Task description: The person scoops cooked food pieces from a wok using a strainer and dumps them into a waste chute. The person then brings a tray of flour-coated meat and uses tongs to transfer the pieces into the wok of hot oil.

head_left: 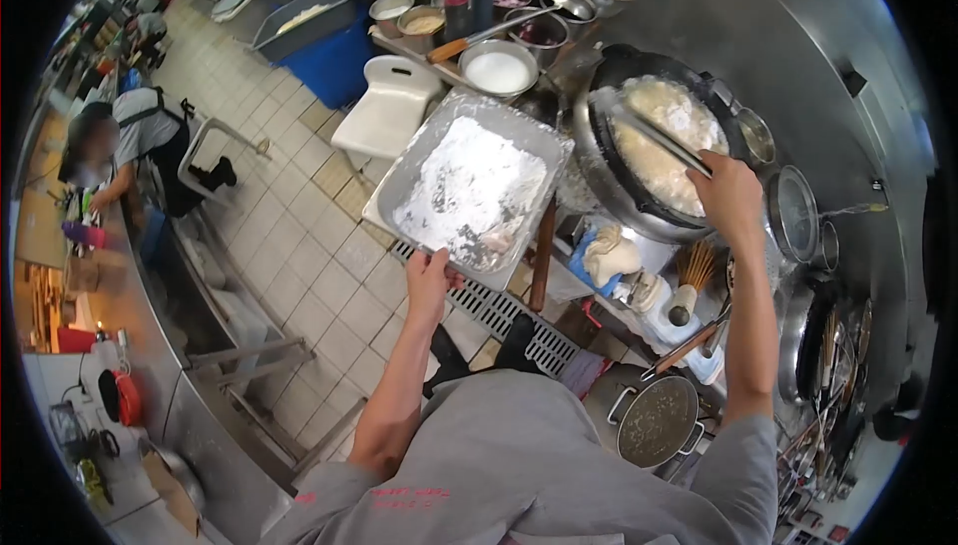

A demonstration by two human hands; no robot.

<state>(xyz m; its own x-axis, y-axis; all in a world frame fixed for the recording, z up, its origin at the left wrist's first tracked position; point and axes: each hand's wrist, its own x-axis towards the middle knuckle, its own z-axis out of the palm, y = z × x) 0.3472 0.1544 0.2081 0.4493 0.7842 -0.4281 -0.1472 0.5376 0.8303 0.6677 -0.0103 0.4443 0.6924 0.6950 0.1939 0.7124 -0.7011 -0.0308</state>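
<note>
My left hand (431, 280) grips the near edge of a square metal tray (547, 146), fingers curled under the rim. White powder like flour (469, 176) covers much of its bottom, and a pale lump lies in the near right corner. Over on the right, my right hand (730, 196) is closed around long metal tongs (664, 138). The tongs reach over a black wok (611, 161) of bubbling, foamy oil (679, 161). Pale floured pieces show in the foam, but their kind is hard to make out.
Bowls of ingredients and a long-handled ladle (499, 34) stand beyond the tray. A strainer (795, 214) and a bamboo brush (691, 275) are right of me; a lidded pot (657, 423) sits low. A white stool (389, 106) is left. Another person (150, 131) leans over the far-left counter.
</note>
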